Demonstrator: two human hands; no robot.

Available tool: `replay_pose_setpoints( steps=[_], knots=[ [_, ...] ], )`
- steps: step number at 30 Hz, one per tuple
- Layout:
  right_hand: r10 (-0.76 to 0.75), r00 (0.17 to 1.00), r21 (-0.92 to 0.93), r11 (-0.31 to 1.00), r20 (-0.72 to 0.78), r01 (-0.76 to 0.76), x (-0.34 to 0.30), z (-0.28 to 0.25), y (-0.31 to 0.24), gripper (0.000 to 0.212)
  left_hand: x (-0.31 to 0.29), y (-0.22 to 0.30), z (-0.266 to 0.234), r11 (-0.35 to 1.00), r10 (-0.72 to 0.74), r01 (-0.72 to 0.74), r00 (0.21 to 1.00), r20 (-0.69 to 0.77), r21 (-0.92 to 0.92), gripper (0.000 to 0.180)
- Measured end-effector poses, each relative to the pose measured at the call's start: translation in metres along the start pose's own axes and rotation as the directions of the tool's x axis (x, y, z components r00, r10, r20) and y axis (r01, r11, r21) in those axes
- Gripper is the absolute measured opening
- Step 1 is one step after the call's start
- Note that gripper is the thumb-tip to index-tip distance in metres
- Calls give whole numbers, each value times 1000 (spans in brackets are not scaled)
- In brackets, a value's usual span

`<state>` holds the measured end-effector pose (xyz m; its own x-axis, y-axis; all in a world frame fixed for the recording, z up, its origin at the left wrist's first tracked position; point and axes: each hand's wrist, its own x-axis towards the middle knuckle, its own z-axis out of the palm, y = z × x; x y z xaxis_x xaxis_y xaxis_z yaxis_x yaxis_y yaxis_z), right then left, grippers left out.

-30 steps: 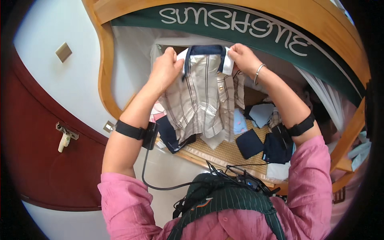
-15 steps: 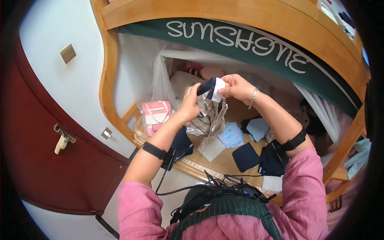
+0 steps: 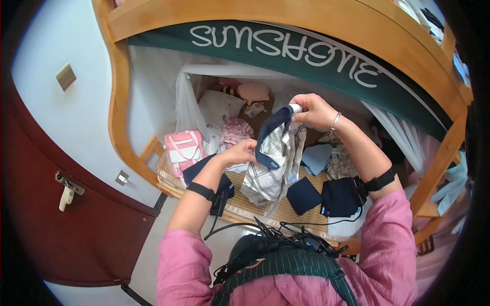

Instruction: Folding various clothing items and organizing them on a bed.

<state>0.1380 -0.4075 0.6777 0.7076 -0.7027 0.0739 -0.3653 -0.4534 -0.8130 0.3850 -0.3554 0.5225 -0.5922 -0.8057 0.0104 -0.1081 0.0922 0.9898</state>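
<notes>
A white-and-grey plaid garment [image 3: 265, 173] with a navy band along its upper edge hangs over the bed between my hands. My right hand [image 3: 314, 112] pinches the upper end of that band, where a white patch shows. Lower on the other side, my left hand [image 3: 240, 154] has its fingers closed at the band's edge; the fingertips are partly hidden. Beneath the garment lies a woven mat [image 3: 240, 196]. Beside it are a folded navy cloth [image 3: 304, 196], folded dark clothes [image 3: 339, 198] and a light-blue folded piece [image 3: 316, 158].
At the bed's left end stands a pink-and-white bag [image 3: 185, 150], near a crumpled pink striped cloth [image 3: 236, 131]. Wooden bunk rails [image 3: 120, 102] and a green banner [image 3: 286, 51] frame the opening. Black cables [image 3: 286, 234] hang in front of me. A dark red door [image 3: 66, 219] is at left.
The plaid garment has opened out and hangs lower, its navy band now stretched between my hands. My left hand has moved down and my right hand slightly right. The whole view has shifted.
</notes>
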Motion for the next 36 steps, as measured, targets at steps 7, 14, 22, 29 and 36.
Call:
replay_pose_setpoints(
  steps=[7,14,22,29,36],
  knots=[
    [-58,976,-338,941,-208,-16,-10,-15,35,25,3,12,-17,915,290,-55,779,-556,400,14],
    [29,909,-284,945,-415,-160,-6,12,36,28,10,85,7,689,261,376,669,-696,620,25],
    [-163,978,464,862,-129,205,7,65,3,17,8,108,31,833,484,-284,789,-378,474,68],
    [-182,911,-182,976,-369,121,0,62,-16,48,-23,110,3,902,403,-286,826,-393,325,46],
    [-55,998,664,747,19,29,-9,74,1,60,-43,119,3,943,327,-334,915,-236,11,46]
  ],
)
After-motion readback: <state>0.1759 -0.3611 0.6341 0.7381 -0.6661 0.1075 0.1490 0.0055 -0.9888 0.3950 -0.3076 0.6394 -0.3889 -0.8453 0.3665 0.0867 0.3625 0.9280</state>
